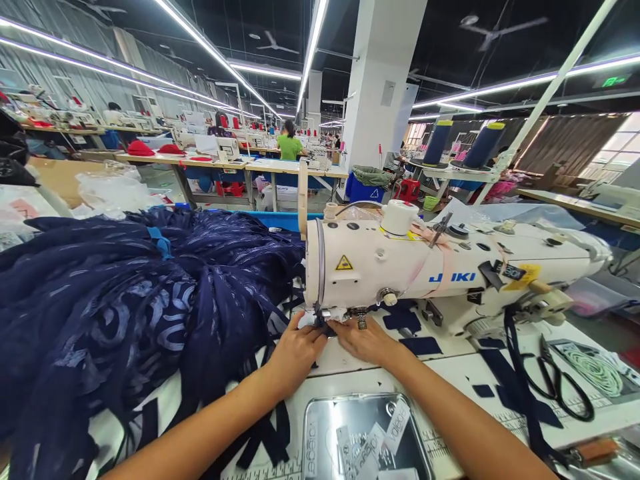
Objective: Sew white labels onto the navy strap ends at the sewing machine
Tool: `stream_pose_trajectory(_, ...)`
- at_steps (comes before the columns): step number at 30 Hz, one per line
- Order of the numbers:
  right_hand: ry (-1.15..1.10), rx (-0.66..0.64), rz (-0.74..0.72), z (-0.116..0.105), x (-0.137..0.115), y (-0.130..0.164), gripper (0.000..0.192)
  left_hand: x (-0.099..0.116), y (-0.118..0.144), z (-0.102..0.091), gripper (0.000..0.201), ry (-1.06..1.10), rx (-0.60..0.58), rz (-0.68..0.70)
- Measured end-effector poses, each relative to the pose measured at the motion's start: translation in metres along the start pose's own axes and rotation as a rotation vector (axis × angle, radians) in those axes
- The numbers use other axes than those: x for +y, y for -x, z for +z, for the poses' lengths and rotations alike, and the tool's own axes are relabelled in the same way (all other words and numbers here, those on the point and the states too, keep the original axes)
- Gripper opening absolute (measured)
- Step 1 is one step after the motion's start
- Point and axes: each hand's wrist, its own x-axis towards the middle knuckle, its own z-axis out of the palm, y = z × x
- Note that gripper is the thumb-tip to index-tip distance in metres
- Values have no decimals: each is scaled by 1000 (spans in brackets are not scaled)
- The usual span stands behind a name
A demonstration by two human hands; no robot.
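At the needle end of a white sewing machine (380, 257), both hands are close together under the machine head. My left hand (296, 352) is closed, its fingertips pinching a small dark navy fabric piece (326, 329) beside the presser foot. From the other side my right hand (367, 341) comes in low over the bed, its fingers together at the same piece. The machine head and my fingers hide most of that fabric. Left of the machine lies a large heap of navy garments (165, 293) with dangling straps, tied by a blue strip (160, 243).
A metal tray (313, 403) with loose white printed labels sits in front of me. Black scissors (555, 383), navy scraps (420, 345) and a pale green cord coil (595, 370) lie rightward. Two navy thread cones (435, 143) stand behind. A person in green (290, 145) sits farther off.
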Motion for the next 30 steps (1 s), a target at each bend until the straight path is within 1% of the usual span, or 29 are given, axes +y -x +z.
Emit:
stream_pose_trajectory(2, -40, 1, 12, -1, -2, 2, 28, -11, 2, -8, 22, 30, -78, 18)
stream_pose_trajectory(4, -83, -17, 23, -3, -7, 4, 27, -22, 3, -16, 27, 71, -156, -2)
stream_pose_trajectory(6, -122, -33, 31, -4, -12, 5, 28, -30, 4, -23, 34, 133, -215, -66)
stream_pose_trajectory(8, -160, -30, 38, -6, -17, 5, 29, -32, 4, -29, 39, 196, -235, -137)
stream_pose_trajectory(11, -218, -5, 54, -5, -20, 5, 29, -24, 2, -33, 33, 239, -205, -177)
stream_pose_trajectory(13, -254, 14, 71, -2, -19, 6, 28, -14, 3, -31, 28, 246, -185, -182)
stream_pose_trajectory(16, -334, 41, 95, 5, -15, 8, 28, -3, 7, -22, 28, 234, -167, -204)
stream_pose_trajectory(19, -404, 74, 107, 10, -9, 10, 26, 1, 14, -11, 33, 183, -146, -201)
stream_pose_trajectory(21, -403, 82, 80, 9, -7, 10, 24, 0, 18, -6, 35, 150, -143, -173)
stream_pose_trajectory(24, -313, 68, -22, 1, -6, 8, 26, -6, 21, -1, 35, 121, -132, -111)
stream_pose_trajectory(27, -171, 40, -97, -7, -8, 6, 29, -14, 21, 2, 28, 131, -53, -83)
stream_pose_trajectory(30, -97, 46, -118, -9, -9, 6, 29, -23, 19, 3, 27, 167, 18, -52)
